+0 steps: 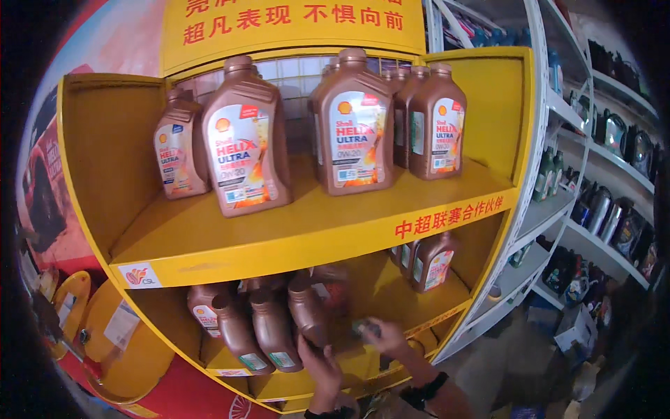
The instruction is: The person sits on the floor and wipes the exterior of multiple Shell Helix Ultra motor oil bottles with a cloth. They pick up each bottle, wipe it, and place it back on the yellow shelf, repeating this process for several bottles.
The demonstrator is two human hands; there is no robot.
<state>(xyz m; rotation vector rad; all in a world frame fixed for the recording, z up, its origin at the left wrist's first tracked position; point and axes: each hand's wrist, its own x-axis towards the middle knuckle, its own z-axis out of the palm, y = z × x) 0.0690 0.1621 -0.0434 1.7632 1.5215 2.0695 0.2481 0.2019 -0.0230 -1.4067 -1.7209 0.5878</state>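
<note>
My left hand (322, 369) is on the lower shelf, its fingers against the lower end of a brown motor oil bottle (307, 311), which it holds tilted. Just to the right, my right hand (386, 339) is closed around a small dark bunched thing, too blurred to name. Beside the held bottle, two more brown bottles lean on the same shelf: a middle bottle (272, 332) and a left bottle (237, 335). Behind the held one, a blurred brown shape with a label is partly hidden.
The yellow rack's upper shelf (293, 227) carries large brown bottles (241, 140) and smaller ones (438, 126). Further brown bottles (433, 265) stand at the lower shelf's right. White metal shelving (551, 216) rises on the right. A yellow drum (132, 342) stands at left.
</note>
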